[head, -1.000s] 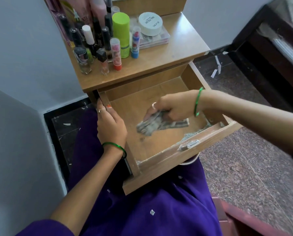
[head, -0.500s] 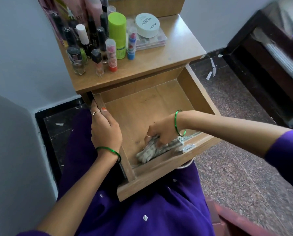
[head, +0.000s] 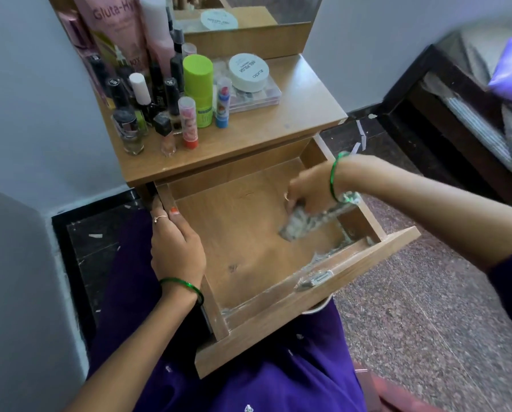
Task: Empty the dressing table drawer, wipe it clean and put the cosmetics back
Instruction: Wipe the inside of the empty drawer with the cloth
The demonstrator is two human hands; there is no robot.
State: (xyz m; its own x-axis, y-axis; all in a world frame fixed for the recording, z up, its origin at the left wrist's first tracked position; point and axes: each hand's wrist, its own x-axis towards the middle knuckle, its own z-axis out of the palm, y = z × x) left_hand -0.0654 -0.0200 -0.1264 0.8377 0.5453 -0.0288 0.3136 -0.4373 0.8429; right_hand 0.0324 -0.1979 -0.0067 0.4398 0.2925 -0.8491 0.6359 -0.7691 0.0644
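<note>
The wooden drawer (head: 314, 304) is pulled out over my lap and holds no cosmetics. My right hand (head: 311, 188) grips a grey patterned cloth (head: 305, 223) and presses it on the drawer floor near the right wall; the hand is blurred. My left hand (head: 174, 248) holds the drawer's left wall, thumb inside. Several cosmetics stand on the table top (head: 293, 120): nail polish bottles (head: 130, 126), a green tube (head: 198, 87), lip balms (head: 188, 121), a white round tin (head: 249, 71) on a clear case.
White dust lies along the drawer's front inner edge (head: 323, 260). Tall pink tubes (head: 115, 31) lean at the back left by the mirror (head: 249, 10). Grey walls stand left and behind. A dark bed frame (head: 445, 108) is at the right, speckled floor below.
My right hand has swept the cloth from the drawer's front edge back toward the right rear. My left hand has kept its hold on the left wall.
</note>
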